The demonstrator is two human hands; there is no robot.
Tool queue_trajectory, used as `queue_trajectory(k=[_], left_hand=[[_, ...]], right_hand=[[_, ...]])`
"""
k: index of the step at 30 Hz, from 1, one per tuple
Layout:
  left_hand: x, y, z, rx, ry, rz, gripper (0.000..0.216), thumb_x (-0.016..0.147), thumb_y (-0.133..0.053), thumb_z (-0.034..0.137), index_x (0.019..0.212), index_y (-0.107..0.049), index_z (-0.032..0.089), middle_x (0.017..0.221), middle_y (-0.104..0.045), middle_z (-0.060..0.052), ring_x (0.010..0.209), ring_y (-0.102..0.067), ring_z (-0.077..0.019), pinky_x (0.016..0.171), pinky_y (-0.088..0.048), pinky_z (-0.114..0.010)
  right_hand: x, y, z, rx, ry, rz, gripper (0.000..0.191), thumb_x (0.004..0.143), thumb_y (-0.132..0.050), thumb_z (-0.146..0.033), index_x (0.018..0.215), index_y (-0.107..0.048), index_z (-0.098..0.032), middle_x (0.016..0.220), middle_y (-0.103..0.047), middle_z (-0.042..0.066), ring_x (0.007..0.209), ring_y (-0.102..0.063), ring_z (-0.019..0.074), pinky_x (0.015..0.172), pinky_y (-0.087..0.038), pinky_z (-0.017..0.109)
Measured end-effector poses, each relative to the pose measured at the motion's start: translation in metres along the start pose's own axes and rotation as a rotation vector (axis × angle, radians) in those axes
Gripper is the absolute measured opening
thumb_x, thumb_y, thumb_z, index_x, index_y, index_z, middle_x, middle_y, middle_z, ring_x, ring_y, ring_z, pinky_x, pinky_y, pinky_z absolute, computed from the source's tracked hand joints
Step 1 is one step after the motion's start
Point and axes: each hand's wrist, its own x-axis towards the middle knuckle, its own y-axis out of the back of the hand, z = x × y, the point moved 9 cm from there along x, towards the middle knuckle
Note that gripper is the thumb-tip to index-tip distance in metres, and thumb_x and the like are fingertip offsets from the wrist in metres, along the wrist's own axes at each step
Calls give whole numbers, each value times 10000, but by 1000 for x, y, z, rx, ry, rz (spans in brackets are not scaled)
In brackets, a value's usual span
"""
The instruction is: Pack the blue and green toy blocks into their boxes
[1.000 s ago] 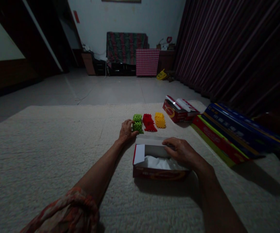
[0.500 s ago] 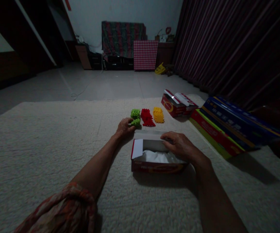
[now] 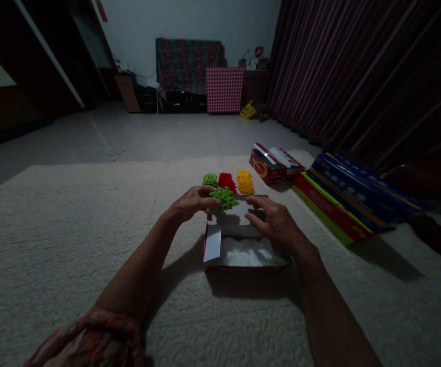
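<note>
My left hand (image 3: 194, 203) pinches a green notched plastic piece (image 3: 225, 198) between thumb and fingers, above the raised back flap of an open cardboard box (image 3: 248, 266). White material (image 3: 249, 252), perhaps tissue or a bag, lies inside the box. To the right of the green piece, my right hand (image 3: 273, 219) hovers over the box with thumb and fingers apart, holding nothing. Behind the box sit more green pieces (image 3: 210, 179), a group of red pieces (image 3: 227, 181) and a group of yellow pieces (image 3: 245, 182), partly hidden by my hand and the held piece.
A second red box (image 3: 268, 168) with raised flaps stands at the back right of the pale quilted mat (image 3: 71, 229). Nearer on the right are a blue box (image 3: 352, 191) and a red and yellow-green box (image 3: 327, 206). A dark curtain (image 3: 331, 66) hangs beyond them.
My left hand has lifted a green piece off the mat and brought it right, over the box's back flap. My right hand has let go of the flap and opened.
</note>
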Motion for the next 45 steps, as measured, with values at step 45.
queue_trajectory(k=[45], left_hand=[[-26, -22, 0, 62, -60, 8, 819, 687, -848, 353, 1407, -534, 119, 779, -599, 16, 520, -585, -91, 495, -486, -237]], right_hand=[[25, -34, -71, -101, 264, -234, 583, 795, -662, -103, 1335, -469, -208, 1304, -614, 140, 1221, -577, 297, 1034, -479, 482]])
